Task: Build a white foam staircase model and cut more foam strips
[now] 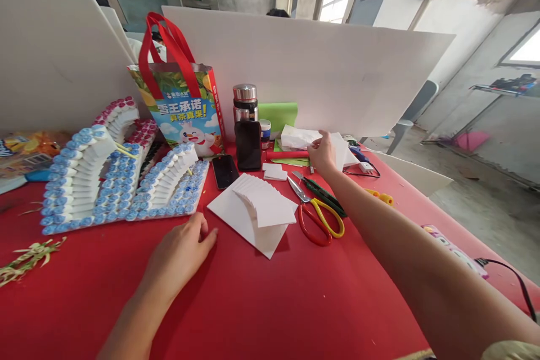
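Observation:
My left hand (pixel 179 256) rests palm down on the red table (pixel 261 304), fingers loosely together and holding nothing, just left of a white foam sheet (pixel 238 219) that carries a fanned stack of white foam pieces (pixel 265 202). My right hand (pixel 323 154) reaches far across the table and closes its fingers on a white foam block (pixel 340 149) near the back partition. A white tissue pack (pixel 297 136) lies just left of that hand. Red and yellow handled scissors (pixel 314 211) lie under my right forearm.
A white foam model trimmed with blue and red caps (pixel 120 171) stands at the left. A printed bag with red handles (pixel 181 104), a steel flask (pixel 245 102), two dark phones (pixel 248 145), a green sheet (pixel 278 115) and white partition boards (pixel 320 67) line the back.

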Motion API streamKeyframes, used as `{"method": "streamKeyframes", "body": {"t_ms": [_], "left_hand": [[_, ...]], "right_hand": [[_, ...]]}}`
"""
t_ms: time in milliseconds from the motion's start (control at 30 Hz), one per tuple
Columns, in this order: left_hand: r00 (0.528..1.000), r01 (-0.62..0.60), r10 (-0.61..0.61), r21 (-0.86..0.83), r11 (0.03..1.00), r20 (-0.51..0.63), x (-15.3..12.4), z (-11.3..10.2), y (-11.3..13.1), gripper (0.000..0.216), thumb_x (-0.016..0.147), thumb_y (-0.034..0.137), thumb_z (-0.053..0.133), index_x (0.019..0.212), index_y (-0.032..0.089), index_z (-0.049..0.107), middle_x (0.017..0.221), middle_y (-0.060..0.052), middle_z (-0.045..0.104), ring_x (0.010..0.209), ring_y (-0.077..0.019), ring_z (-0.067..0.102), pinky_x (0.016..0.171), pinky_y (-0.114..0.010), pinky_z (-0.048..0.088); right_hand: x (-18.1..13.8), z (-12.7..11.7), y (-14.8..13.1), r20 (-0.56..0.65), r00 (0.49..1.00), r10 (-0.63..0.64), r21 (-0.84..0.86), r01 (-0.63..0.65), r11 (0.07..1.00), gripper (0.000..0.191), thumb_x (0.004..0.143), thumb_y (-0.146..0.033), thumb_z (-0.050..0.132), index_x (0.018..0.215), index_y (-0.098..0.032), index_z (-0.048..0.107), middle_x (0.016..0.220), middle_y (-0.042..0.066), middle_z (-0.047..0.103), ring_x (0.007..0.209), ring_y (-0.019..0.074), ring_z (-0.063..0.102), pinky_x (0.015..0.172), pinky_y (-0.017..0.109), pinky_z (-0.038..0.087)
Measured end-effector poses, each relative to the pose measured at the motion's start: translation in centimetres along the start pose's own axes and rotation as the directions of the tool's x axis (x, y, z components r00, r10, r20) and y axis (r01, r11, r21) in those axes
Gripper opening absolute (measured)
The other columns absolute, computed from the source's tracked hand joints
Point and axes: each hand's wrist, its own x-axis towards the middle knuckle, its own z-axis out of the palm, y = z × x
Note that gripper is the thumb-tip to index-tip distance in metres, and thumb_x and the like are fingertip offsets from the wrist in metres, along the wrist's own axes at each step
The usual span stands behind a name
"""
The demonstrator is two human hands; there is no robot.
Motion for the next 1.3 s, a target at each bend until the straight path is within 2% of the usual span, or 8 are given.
{"method": "streamKeyframes", "body": {"t_ms": [167, 300, 433, 533, 633, 767, 1067, 1300], "left_hand": [[0.925, -0.278, 0.147, -0.364, 0.889, -0.349, -1.2, -0.8, 1.4, 0.025, 0.094, 0.045, 0.052, 0.083, 0.022, 0.052, 0.065, 0.004, 0.059, 0.058, -0.0127, 0.054, 0.058, -0.024, 0.039], [0.853, -0.442, 0.161, -0.524, 0.728, -0.495, -3.8, -1.4, 4.1, 0.020, 0.094, 0.040, 0.057, 0.091, 0.021, 0.061, 0.073, 0.002, 0.063, 0.061, -0.0115, 0.058, 0.061, -0.022, 0.046], [0.775, -0.587, 0.296, -0.462, 0.665, -0.558, -6.7, -1.5, 6.2, 0.012, 0.093, 0.032, 0.061, 0.093, 0.021, 0.064, 0.072, 0.003, 0.063, 0.059, -0.0098, 0.057, 0.059, -0.021, 0.048], [0.737, -0.652, 0.354, -0.466, 0.598, -0.576, -8.8, -1.1, 8.0, 0.009, 0.094, 0.024, 0.061, 0.103, 0.023, 0.064, 0.074, 0.003, 0.064, 0.059, -0.0083, 0.058, 0.060, -0.019, 0.050], [0.689, -0.725, 0.487, -0.506, 0.467, -0.536, -10.5, 0.2, 10.3, 0.035, 0.095, 0.024, 0.062, 0.129, 0.026, 0.057, 0.111, -0.005, 0.068, 0.076, -0.0104, 0.066, 0.071, -0.021, 0.056], [0.584, -0.810, 0.620, -0.427, 0.402, -0.524, -11.2, 3.0, 12.6, 0.057, 0.092, 0.023, 0.067, 0.146, 0.026, 0.047, 0.136, -0.011, 0.060, 0.113, -0.0186, 0.065, 0.091, -0.025, 0.057], [0.513, -0.856, 0.595, -0.310, 0.415, -0.619, -11.2, 5.9, 12.5, 0.035, 0.090, 0.004, 0.062, 0.121, 0.020, 0.065, 0.094, -0.008, 0.070, 0.083, -0.0162, 0.068, 0.074, -0.026, 0.057], [0.554, -0.815, 0.551, -0.270, 0.513, -0.624, -11.7, 6.7, 13.5, 0.018, 0.091, 0.003, 0.056, 0.102, 0.016, 0.062, 0.083, -0.006, 0.063, 0.077, -0.0165, 0.061, 0.072, -0.028, 0.052]], "right_hand": [[-6.8, -7.4, -3.9, -0.132, 0.987, -0.097, 0.496, 0.150, 0.856, 0.049, 0.084, -0.031, 0.063, 0.130, -0.019, 0.051, 0.090, 0.002, 0.063, 0.077, 0.0172, 0.066, 0.071, 0.034, 0.056], [-13.9, -15.2, -5.2, -0.307, 0.914, -0.266, 0.239, 0.345, 0.908, 0.008, 0.090, -0.031, 0.064, 0.091, -0.024, 0.067, 0.085, 0.001, 0.060, 0.067, 0.0138, 0.060, 0.063, 0.032, 0.051], [-18.1, -20.4, -4.6, -0.365, 0.779, -0.510, -0.099, 0.512, 0.853, 0.043, 0.089, -0.023, 0.067, 0.056, -0.021, 0.040, 0.064, -0.001, 0.042, 0.057, 0.0119, 0.037, 0.053, 0.033, 0.027], [-19.8, -21.0, -3.9, -0.245, 0.790, -0.563, -0.053, 0.568, 0.821, 0.045, 0.087, -0.016, 0.068, 0.061, -0.020, 0.031, 0.066, -0.002, 0.035, 0.059, 0.0118, 0.030, 0.054, 0.032, 0.022], [-21.9, -19.1, -3.9, 0.091, 0.810, -0.579, 0.145, 0.565, 0.812, 0.031, 0.091, -0.014, 0.061, 0.071, -0.021, 0.039, 0.079, 0.001, 0.045, 0.065, 0.0120, 0.040, 0.057, 0.029, 0.033], [-24.8, -16.4, -4.5, 0.420, 0.730, -0.539, 0.424, 0.367, 0.828, 0.021, 0.097, -0.014, 0.047, 0.078, -0.021, 0.045, 0.083, 0.002, 0.050, 0.069, 0.0127, 0.047, 0.060, 0.026, 0.039], [-25.7, -15.6, -2.5, 0.782, 0.567, -0.260, 0.532, -0.389, 0.752, 0.024, 0.097, -0.037, 0.057, 0.082, -0.018, 0.060, 0.078, 0.004, 0.060, 0.068, 0.0145, 0.054, 0.061, 0.026, 0.047], [-28.4, -14.1, -2.3, 0.712, 0.702, -0.015, 0.572, -0.568, 0.591, 0.034, 0.086, -0.049, 0.071, 0.076, -0.017, 0.068, 0.057, 0.000, 0.058, 0.049, 0.0109, 0.051, 0.047, 0.023, 0.039]]}}
